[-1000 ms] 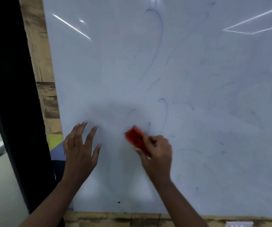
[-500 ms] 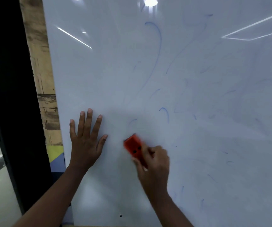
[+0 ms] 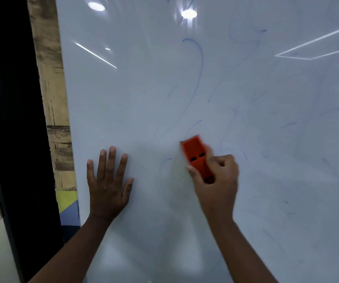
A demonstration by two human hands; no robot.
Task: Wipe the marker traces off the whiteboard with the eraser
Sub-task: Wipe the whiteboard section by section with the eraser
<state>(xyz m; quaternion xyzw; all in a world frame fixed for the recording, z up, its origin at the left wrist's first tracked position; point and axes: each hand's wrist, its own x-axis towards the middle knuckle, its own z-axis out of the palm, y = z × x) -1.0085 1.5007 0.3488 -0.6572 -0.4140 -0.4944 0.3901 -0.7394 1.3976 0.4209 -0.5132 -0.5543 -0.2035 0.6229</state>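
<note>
Eraser (image 3: 197, 158) risen (right hand (image 3: 218, 183) grips)

The left hand (image 3: 108, 188) lies flat and open, palm forward, its four fingers straight and slightly spread upward, the thumb angled out to the right. Its bare forearm rises from the lower left, wrist straight. The right hand (image 3: 218, 180) is curled into a closed grip, fingers folded over to the right, the thumb tip on the left side. It looks slightly blurred. Its bare forearm climbs from the lower right, tilting leftward.
</note>
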